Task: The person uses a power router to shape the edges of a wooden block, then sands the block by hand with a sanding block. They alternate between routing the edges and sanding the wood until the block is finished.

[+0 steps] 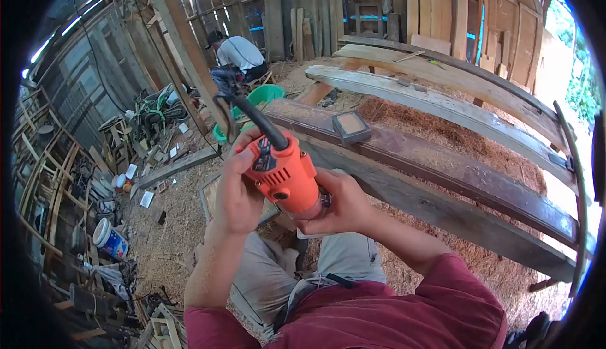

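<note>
An orange power tool [287,175] with a black cord at its top is held up in front of my lap. My left hand [240,191] wraps round its upper left side, near the cord end. Around the lower end, by the metal base, my right hand [338,204] is closed, and its fingers partly hide that end. Just behind the tool lies a long brown wooden beam [435,153], with a small dark-framed block [351,126] resting on it.
Long pale planks [404,93] run across the right side. A person [240,58] sits bent over at the back, near a green basin [268,95]. A white and blue bucket [110,238] stands at the left. Wood shavings cover the ground. A wooden post [189,39] rises at the left.
</note>
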{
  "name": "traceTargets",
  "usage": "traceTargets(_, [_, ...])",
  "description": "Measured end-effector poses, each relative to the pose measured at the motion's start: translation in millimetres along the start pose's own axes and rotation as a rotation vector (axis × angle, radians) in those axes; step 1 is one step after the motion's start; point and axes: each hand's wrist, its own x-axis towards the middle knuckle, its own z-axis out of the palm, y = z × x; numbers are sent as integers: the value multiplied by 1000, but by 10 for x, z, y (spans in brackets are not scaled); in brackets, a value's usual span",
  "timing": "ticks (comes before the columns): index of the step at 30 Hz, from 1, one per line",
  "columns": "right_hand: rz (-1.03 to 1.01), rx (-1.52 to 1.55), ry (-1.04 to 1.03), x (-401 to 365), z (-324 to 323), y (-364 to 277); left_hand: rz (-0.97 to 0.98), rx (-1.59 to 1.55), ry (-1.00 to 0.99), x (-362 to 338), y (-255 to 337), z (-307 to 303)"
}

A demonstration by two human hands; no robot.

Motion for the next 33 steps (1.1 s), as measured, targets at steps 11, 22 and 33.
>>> traceTargets(11, [98,-102,8,-127,131,185,7,-171,97,-12,-554,-49])
traceTargets(22, [172,11,90,343,373,911,-81,-4,242,806,-925,-611])
traceTargets(33, [259,42,-24,747,-92,1104,77,19,-54,1457,-881,-584])
